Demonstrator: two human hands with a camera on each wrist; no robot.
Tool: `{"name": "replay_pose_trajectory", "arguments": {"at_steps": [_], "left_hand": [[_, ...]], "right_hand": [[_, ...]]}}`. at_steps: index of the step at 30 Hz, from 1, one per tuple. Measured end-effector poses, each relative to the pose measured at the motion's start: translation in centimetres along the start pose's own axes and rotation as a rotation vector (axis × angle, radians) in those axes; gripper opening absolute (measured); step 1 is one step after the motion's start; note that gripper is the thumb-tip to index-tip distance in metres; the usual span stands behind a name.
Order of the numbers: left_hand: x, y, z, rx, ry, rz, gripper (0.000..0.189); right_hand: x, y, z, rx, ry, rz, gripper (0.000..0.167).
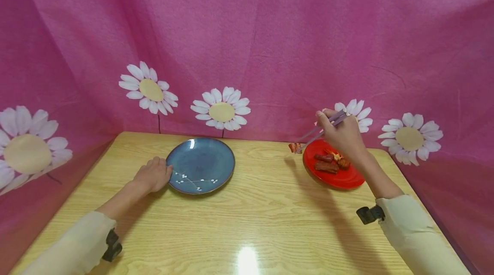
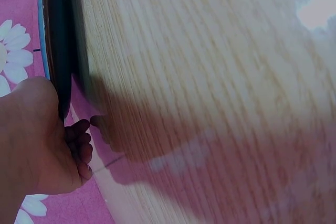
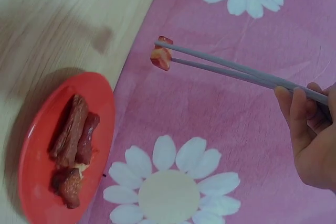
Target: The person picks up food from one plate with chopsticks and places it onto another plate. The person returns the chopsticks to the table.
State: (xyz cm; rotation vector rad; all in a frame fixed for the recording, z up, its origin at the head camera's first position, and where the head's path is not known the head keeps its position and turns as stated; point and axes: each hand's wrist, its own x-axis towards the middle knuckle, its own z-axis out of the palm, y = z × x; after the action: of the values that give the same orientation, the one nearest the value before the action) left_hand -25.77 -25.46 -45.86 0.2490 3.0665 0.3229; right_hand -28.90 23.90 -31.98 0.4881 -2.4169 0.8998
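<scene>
My left hand (image 1: 153, 175) holds the left rim of a round blue plate (image 1: 202, 163) with white blossom sprigs. In the left wrist view the thumb lies on the rim and the fingers (image 2: 84, 150) curl below it. My right hand (image 1: 343, 135) grips a pair of grey-purple chopsticks (image 3: 247, 70). Their tips pinch a small reddish piece of food (image 3: 161, 60), lifted above the table just left of a red plate (image 1: 349, 179). On that plate lie a long brown strip (image 1: 326, 167), a dark red sausage-like piece (image 1: 324, 158) and a browned chunk (image 1: 344, 164).
Both plates stand toward the back of a light wood table (image 1: 231, 219). Pink cloth (image 1: 247, 43) printed with large white daisies hangs behind the table and along its sides. Dark bands (image 1: 112, 245) sit at both sleeve cuffs.
</scene>
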Motion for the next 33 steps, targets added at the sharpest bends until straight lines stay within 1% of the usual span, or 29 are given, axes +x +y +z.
{"name": "replay_pose_trajectory", "arguments": {"at_steps": [4,7,14,20,25,30,33], "left_hand": [[0.0,0.0,-0.1,0.002,-0.003,0.003,0.042],[0.0,0.0,0.0,0.003,-0.009,0.002,0.042],[0.0,0.0,0.1,0.008,-0.019,-0.003,0.043],[0.0,0.0,0.1,0.009,-0.017,-0.002,0.043],[0.1,0.0,0.1,0.009,-0.013,0.002,0.043],[0.1,0.0,0.2,0.008,0.001,0.003,0.042],[0.0,0.0,0.2,0.005,-0.001,0.004,0.041]], "right_hand": [[-0.2,0.5,-0.5,-0.021,0.001,0.018,0.033],[-0.4,0.8,-0.9,-0.041,0.012,0.014,0.034],[-0.9,1.4,-1.7,-0.062,-0.015,0.053,0.039],[-1.4,2.2,-1.8,-0.114,-0.011,0.014,0.033],[-1.8,3.1,-2.0,-0.123,-0.007,0.018,0.031],[-2.1,4.1,-2.3,-0.135,-0.014,-0.011,0.029],[-2.4,4.7,-2.5,-0.144,-0.018,-0.002,0.030]]}}
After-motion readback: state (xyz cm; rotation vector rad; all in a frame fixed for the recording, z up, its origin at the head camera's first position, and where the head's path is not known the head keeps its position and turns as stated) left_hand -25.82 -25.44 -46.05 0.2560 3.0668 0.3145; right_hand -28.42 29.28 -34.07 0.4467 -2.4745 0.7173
